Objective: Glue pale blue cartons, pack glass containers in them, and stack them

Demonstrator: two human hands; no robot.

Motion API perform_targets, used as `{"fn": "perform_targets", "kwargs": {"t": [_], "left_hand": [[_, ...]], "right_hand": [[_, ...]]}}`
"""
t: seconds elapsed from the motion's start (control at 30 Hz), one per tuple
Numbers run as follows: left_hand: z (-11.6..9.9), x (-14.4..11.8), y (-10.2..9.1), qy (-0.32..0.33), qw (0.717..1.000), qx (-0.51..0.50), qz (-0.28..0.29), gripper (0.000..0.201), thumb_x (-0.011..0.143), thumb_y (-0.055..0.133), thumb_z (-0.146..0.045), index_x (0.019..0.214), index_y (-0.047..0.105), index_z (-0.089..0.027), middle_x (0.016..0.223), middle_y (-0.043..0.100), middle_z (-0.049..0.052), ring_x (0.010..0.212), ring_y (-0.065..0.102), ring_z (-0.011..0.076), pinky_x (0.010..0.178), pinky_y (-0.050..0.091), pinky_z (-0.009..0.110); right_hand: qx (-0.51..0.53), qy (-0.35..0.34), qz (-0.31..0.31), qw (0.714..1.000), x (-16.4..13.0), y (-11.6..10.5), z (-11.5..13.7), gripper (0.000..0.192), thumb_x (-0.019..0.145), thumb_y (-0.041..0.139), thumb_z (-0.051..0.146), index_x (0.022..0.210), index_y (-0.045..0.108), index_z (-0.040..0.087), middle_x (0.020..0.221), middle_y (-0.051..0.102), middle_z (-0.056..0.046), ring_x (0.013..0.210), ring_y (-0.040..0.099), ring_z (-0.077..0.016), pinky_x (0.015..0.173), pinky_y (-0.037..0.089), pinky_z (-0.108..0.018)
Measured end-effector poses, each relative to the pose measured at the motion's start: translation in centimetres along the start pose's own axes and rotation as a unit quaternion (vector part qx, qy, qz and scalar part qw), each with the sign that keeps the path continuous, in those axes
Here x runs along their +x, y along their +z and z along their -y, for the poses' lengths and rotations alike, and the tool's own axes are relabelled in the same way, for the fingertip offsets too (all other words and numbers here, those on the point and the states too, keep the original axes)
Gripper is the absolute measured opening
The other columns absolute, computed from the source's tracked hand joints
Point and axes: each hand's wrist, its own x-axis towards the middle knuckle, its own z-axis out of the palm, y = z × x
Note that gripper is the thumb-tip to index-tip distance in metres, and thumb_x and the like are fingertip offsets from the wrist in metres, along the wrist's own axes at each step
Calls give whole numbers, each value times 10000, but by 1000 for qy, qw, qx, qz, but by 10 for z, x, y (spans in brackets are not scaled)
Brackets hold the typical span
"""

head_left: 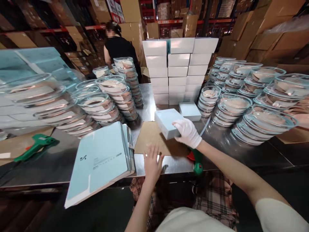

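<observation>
My right hand (188, 132), in a white glove, grips the near right corner of a light blue box (169, 120) held over a sheet of brown cardboard (151, 137). My bare left hand (153, 161) is flat at the cardboard's near edge, fingers stretched out and nothing in them. A second light blue box (190, 111) lies just behind the held one. Left of my left hand is a pile of flat light blue printed cartons (103, 158), jutting past the table's front edge. A green glue gun (198, 162) lies below my right wrist, partly hidden.
Stacks of round clear-lidded containers stand left (112, 84) and right (235, 101). A wall of white boxes (178, 71) rises at the back. Another green glue gun (37, 146) lies far left. A person (122, 48) stands beyond the table; another person's hand (301, 114) shows far right.
</observation>
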Motion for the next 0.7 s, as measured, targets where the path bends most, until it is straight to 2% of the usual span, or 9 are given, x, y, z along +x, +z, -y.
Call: {"fn": "perform_targets", "kwargs": {"t": [0.03, 0.1, 0.17, 0.23, 0.37, 0.47, 0.6, 0.7], "left_hand": [[5, -4, 5, 34, 997, 63, 26, 321, 977, 627, -392, 1237, 747, -247, 1501, 633, 162, 1512, 444, 415, 1236, 200, 754], [12, -13, 12, 104, 975, 189, 57, 299, 1014, 569, -298, 1245, 744, -226, 1489, 643, 165, 1482, 486, 416, 1210, 219, 789], [17, -20, 17, 151, 955, 251, 48, 297, 1022, 570, -269, 1262, 736, -213, 1428, 690, 157, 1429, 548, 405, 1199, 274, 776], [21, -25, 19, 175, 950, 259, 23, 291, 1020, 585, -266, 1265, 734, -216, 1361, 734, 140, 1359, 613, 384, 1201, 305, 753], [25, -27, 19, 193, 953, 233, -2, 269, 1030, 573, -256, 1240, 739, -235, 1278, 776, 104, 1239, 682, 331, 1216, 325, 713], [25, -26, 18, 196, 957, 212, -3, 251, 1035, 574, -265, 1218, 742, -230, 1242, 785, 94, 1188, 688, 327, 1202, 339, 712], [22, -26, 16, 204, 958, 199, -8, 215, 1027, 593, -263, 1164, 757, -238, 1171, 798, 81, 1145, 690, 328, 1188, 336, 725], [21, -27, 15, 207, 957, 203, -9, 208, 1017, 613, -256, 1166, 758, -246, 1171, 798, 74, 1134, 691, 316, 1198, 327, 717]], "right_hand": [[-11, 35, 26, 999, 22, 7, -9, 649, 886, 693, 337, 1469, 518, 111, 1493, 566, -206, 1377, 496, -353, 1212, 285, -510], [-23, 71, 51, 996, 62, 24, -25, 692, 874, 719, 284, 1495, 495, 79, 1510, 538, -242, 1359, 489, -385, 1203, 273, -527], [-30, 89, 66, 993, 88, 44, -39, 653, 867, 738, 236, 1458, 528, 54, 1469, 556, -267, 1312, 516, -385, 1167, 321, -514], [-35, 107, 86, 990, 100, 64, -51, 554, 900, 741, 259, 1398, 580, 76, 1414, 594, -231, 1268, 556, -348, 1128, 387, -497], [-45, 135, 97, 985, 93, 93, -67, 409, 1013, 665, 386, 1352, 616, 163, 1377, 616, -118, 1221, 620, -272, 1057, 514, -500], [-51, 154, 94, 982, 84, 103, -69, 397, 1024, 658, 385, 1357, 618, 172, 1376, 622, -115, 1207, 639, -264, 1033, 551, -497], [-43, 171, 105, 979, 84, 107, -69, 434, 1025, 656, 396, 1399, 602, 183, 1436, 597, -120, 1270, 615, -282, 1088, 513, -531], [-36, 191, 105, 975, 81, 100, -77, 477, 1041, 601, 360, 1480, 562, 179, 1517, 556, -154, 1345, 562, -301, 1176, 416, -533]]}}
